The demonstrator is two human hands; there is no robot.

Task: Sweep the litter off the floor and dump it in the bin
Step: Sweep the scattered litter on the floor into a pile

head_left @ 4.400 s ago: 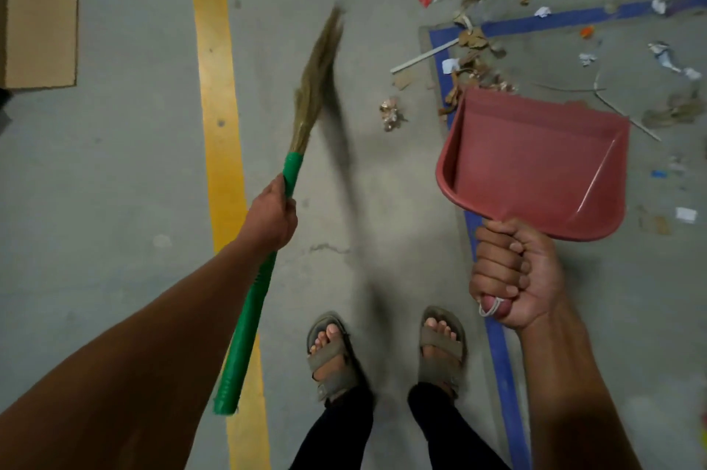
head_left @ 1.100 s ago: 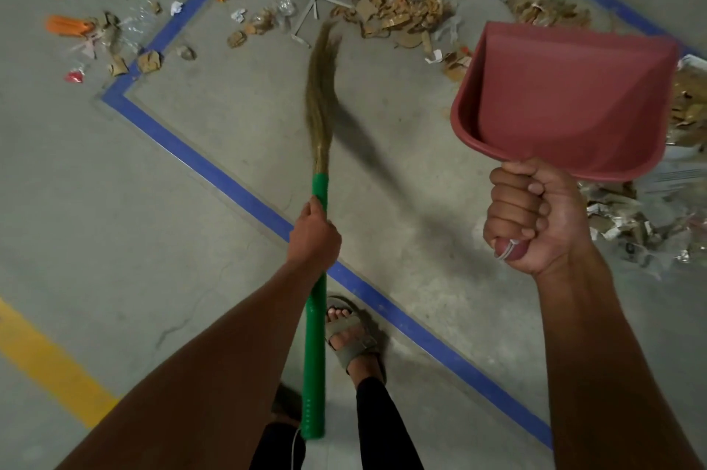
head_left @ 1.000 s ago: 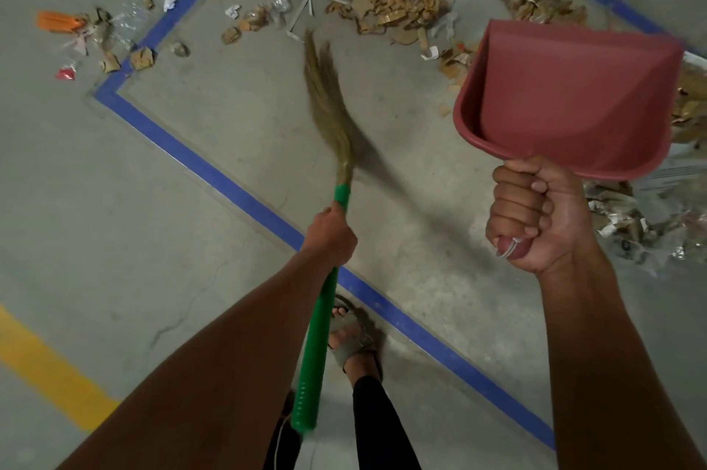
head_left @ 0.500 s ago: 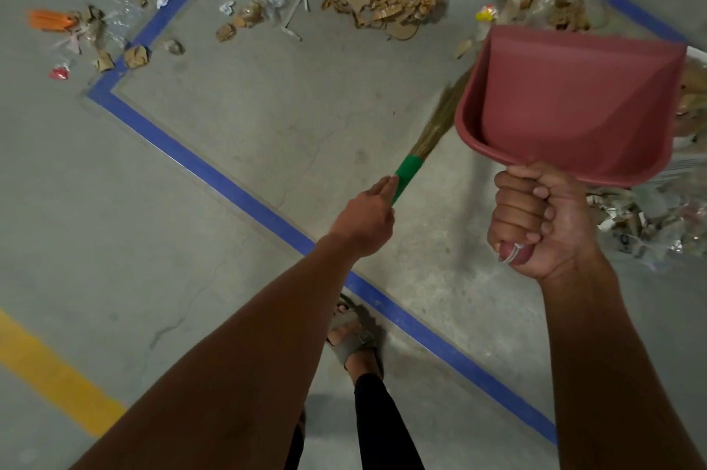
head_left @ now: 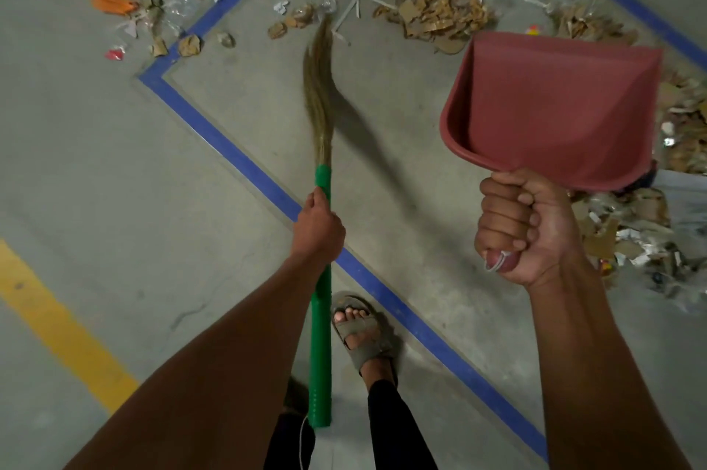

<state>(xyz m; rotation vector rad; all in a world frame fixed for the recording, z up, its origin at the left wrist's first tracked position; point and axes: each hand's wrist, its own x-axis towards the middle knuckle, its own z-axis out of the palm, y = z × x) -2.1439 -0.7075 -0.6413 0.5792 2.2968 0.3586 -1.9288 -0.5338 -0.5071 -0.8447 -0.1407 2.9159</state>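
Underfoot, a grey concrete floor (head_left: pixel 114 171) fills the view, crossed by a blue tape line (head_left: pixel 229 159) that bends at a corner up and to the left of the left hand's grip, and by a yellow stripe (head_left: pixel 57 328) well down and left of it. Above the right hand's grip sits the red dustpan (head_left: pixel 554 106), held off the floor with its open mouth facing away from the person and nothing visible inside it. The right hand (head_left: pixel 524 228) is clenched around the dustpan's handle, fingers curled tight with a small loop of cord showing below them. Running through the left hand's grip is the broom (head_left: pixel 321 270), its green handle reaching down past the forearm and its straw bristles sweeping up beyond the hand. The left hand (head_left: pixel 317 228) grasps the green handle near its top end, just below where the bristles begin. Below and slightly right of that grip, a sandalled foot (head_left: pixel 359 332) stands close to the blue tape. Litter (head_left: pixel 440 14) lies far above both grips: a heap of brown cardboard scraps, white strips and paper bits just beyond the bristle tips. More litter is piled to the right of and below the dustpan. An orange scrap (head_left: pixel 111 2) rests far up and left, outside the tape corner.
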